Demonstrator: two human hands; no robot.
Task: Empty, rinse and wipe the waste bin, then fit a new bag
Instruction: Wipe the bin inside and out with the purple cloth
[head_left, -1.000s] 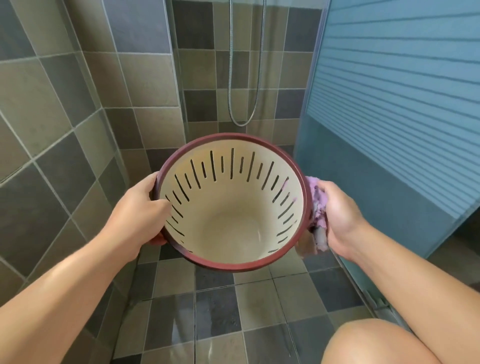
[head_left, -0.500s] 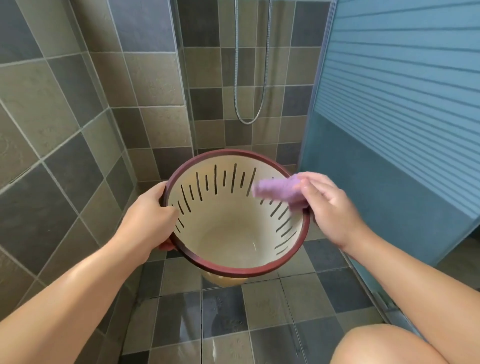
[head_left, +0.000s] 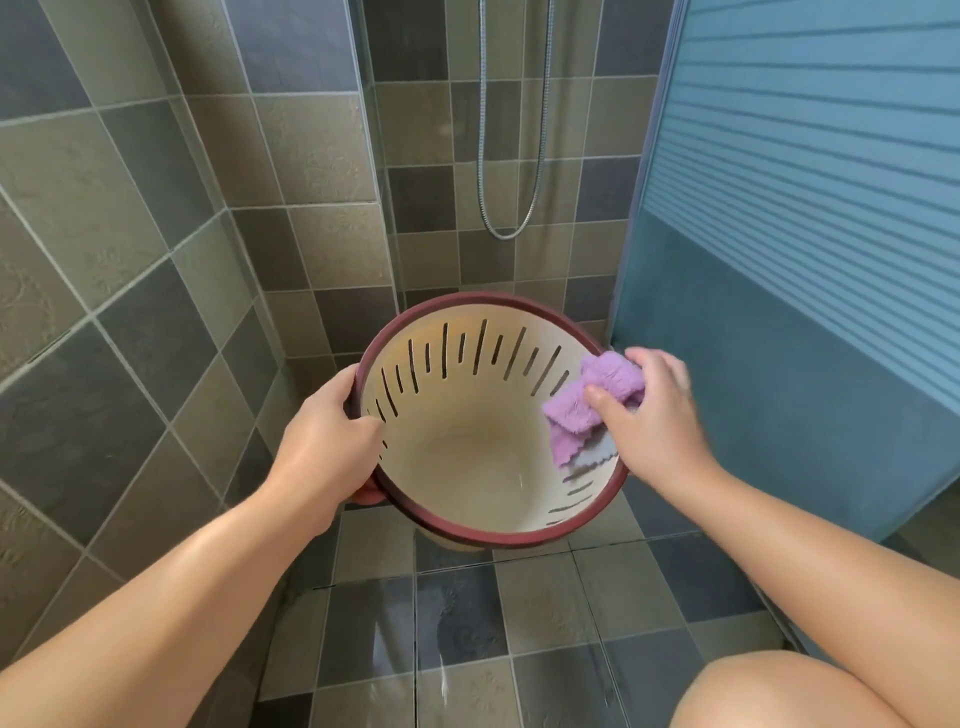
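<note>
I see the waste bin, cream inside with a dark red rim, tilted toward me and held above the wet tiled floor. My left hand grips its left rim, thumb inside. My right hand pinches a purple cloth against the inner right wall. A shower hose hangs behind.

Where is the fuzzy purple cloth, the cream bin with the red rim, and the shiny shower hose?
fuzzy purple cloth (head_left: 574, 415), head view, its folded middle
cream slotted plastic bin with red rim (head_left: 483, 467), head view, bare inner wall
shiny metal shower hose (head_left: 506, 236), head view, bottom of loop
</note>
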